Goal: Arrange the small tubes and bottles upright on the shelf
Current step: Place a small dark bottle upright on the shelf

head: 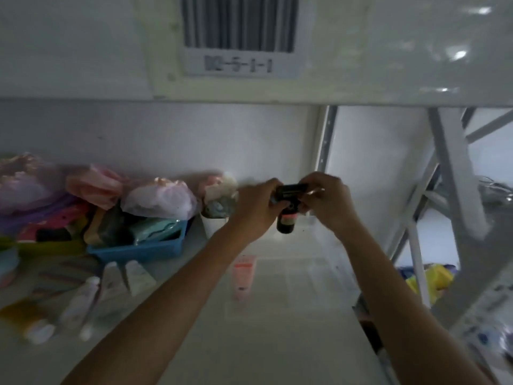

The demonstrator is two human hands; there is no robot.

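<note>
Shelf surface: a pale, dimly lit shelf point(277, 343) runs from the lower frame back to a plain white wall.
Shelf above: the white front edge of a higher shelf crosses the top of the view and carries a barcode label point(240, 34) with blurred printed characters.
Frame: grey metal uprights and diagonal braces point(455, 173) stand to the right of the shelf.
Beyond the frame: a yellow bag point(433, 279) and blurred clutter lie lower right.
Dark bottle: a small dark bottle point(286, 220) with a pinkish label stands upright near the back of the shelf, its black top between both hands.
Left hand: the left hand point(255, 202) has its fingers curled around the top of the bottle from the left.
Right hand: the right hand point(327, 201) has its fingers closed on the black top from the right.
Pink tube: a pink tube point(243, 276) lies on the open shelf in front of the bottle, apart from it.
Other tubes: several pale tubes and bottles point(108, 290) lie on their sides at the left.
Blue basket: a blue basket point(144, 248) of packets sits behind them.
Bags: pink and white plastic bags point(155, 200) are heaped along the back left.
White cup: a white cup point(213, 223) stuffed with items stands just left of the left hand.
</note>
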